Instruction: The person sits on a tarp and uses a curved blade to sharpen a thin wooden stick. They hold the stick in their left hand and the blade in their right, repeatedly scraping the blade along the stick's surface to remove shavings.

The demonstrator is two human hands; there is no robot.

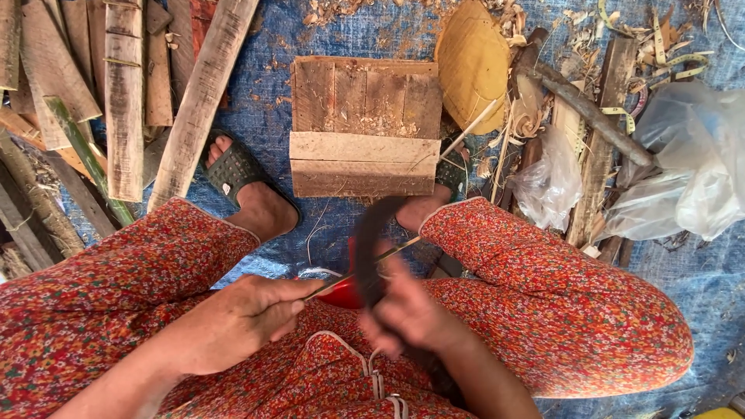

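Observation:
My left hand (240, 318) grips the near end of a thin bamboo strip (392, 253) that runs up and to the right across my lap. My right hand (407, 310) is blurred with motion and holds a dark curved blade (369, 233) laid against the strip. Both hands are above my knees, which are in red flowered cloth. A red object (341, 293) shows between my legs beneath the strip.
A low wooden block (365, 124) of boards sits on the blue tarp (264, 101) before my feet in green sandals (233, 167). Planks and bamboo poles (124, 93) lie at left. A woven fan-shaped piece (472, 66), shavings, sticks and clear plastic bags (691, 163) lie at right.

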